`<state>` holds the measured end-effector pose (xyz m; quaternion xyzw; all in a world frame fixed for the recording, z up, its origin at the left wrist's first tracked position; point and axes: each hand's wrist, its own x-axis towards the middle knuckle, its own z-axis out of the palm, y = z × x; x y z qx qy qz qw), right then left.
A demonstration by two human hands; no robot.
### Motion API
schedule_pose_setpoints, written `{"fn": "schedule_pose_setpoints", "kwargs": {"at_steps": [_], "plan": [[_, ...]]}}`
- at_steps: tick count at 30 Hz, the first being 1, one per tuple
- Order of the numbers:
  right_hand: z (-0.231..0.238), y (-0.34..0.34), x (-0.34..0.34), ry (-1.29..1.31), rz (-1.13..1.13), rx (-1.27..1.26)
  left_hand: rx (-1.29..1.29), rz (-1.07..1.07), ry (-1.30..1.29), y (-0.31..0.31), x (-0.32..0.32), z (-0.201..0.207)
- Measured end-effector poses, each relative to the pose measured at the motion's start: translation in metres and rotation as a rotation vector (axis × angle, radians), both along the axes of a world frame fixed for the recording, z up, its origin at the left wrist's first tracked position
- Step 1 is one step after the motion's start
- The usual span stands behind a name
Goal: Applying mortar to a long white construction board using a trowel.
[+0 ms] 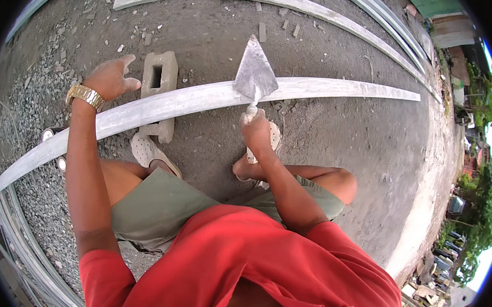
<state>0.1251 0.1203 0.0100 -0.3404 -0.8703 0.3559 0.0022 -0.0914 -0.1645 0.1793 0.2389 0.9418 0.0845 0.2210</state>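
My right hand point(256, 131) is wrapped round the handle of a pointed trowel point(255, 67). Its grey, triangular blade points away from me and overlaps a long, whitish bar point(196, 100) in the picture. That bar crosses in front of me from left to right, lying over a hollow concrete block point(167, 65) on the ground. Just left of the block's far end is my left hand point(109, 78), thumb and fingers apart, with nothing seen in it. A watch sits on that wrist, and the forearm passes above the bar.
Another long, pale bar point(281, 1) lies farther off, with several metal lengths point(381, 10) beyond it. Loose gravel point(43, 110) covers the left side, and more long bars point(21, 243) lie at lower left. My shoes point(148, 152) stand close behind the bar. Small fragments dot the ground.
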Motion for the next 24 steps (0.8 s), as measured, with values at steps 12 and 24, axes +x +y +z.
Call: {"fn": "schedule_pose_setpoints", "kwargs": {"at_steps": [12, 24], "plan": [[-0.017, 0.196, 0.023, -0.108, -0.197, -0.185, 0.036, -0.054, -0.003, 0.002, 0.013, -0.002], [0.056, -0.002, -0.049, -0.241, 0.43, 0.061, -0.028, -0.193, 0.027, 0.065, -0.001, -0.015]]}}
